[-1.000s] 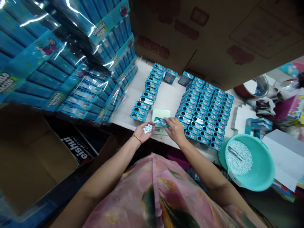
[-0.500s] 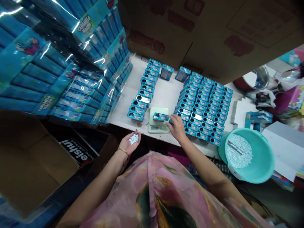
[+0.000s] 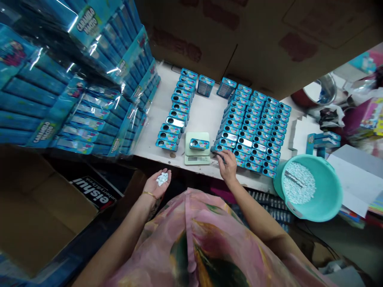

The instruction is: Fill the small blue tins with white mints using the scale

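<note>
Rows of tins (image 3: pixel 249 137) at right border a half-curled right hand (image 3: pixel 228 165), grip unclear; near left, the left hand (image 3: pixel 153 186) is cupped open. A pale central scale (image 3: pixel 197 160) bears a glossy, dark-holed blue tin (image 3: pixel 199 144); white candies (image 3: pixel 162 179) lie in the left palm.

Left hand (image 3: pixel 156 184) cupped palm up, right hand (image 3: pixel 228 166) palm down, forearms (image 3: pixel 259 215) reaching forward

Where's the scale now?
Head view, centre: the scale sits on the white table between the left row of tins and the right hand, one tin on top.
</note>
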Demonstrator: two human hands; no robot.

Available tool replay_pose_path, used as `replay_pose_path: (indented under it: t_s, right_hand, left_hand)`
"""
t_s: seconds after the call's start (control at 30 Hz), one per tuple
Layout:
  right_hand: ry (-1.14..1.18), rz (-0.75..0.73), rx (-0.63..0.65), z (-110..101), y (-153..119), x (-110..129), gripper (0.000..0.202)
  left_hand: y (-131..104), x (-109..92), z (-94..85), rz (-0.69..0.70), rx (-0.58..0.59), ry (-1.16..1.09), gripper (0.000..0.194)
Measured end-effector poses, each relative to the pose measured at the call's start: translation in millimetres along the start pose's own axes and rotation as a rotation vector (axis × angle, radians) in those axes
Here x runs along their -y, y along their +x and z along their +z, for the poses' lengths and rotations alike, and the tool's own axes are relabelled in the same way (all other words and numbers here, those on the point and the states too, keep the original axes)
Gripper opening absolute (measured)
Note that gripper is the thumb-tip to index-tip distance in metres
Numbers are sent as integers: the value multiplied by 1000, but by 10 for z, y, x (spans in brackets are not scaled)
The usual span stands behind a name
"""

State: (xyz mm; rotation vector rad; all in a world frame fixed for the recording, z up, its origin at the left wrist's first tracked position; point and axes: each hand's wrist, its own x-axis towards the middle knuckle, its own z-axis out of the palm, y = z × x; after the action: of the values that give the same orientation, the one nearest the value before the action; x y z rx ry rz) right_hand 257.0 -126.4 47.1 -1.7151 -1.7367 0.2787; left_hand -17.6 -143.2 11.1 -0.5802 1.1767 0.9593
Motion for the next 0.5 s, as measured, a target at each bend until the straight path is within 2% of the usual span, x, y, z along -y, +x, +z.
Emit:
replay_pose_path:
  t_s: [0.1,0.2,0.33,0.5]
  right_hand:
    - [-4,-34,48,19,108,52,22]
    - [-57,-106,152,73,226,141,27]
    - [-188,-243,343,214,398,305,36]
    - [-314,-443,509,359,564,406,40]
  left_hand:
    - [-1,9,1,0,-4,4,16]
    - [-3,7,-9,7,-1,-2,16]
    - [-11,0,-13,8,11,-7,16]
    - [-62,-6,30,14,5,8,17]
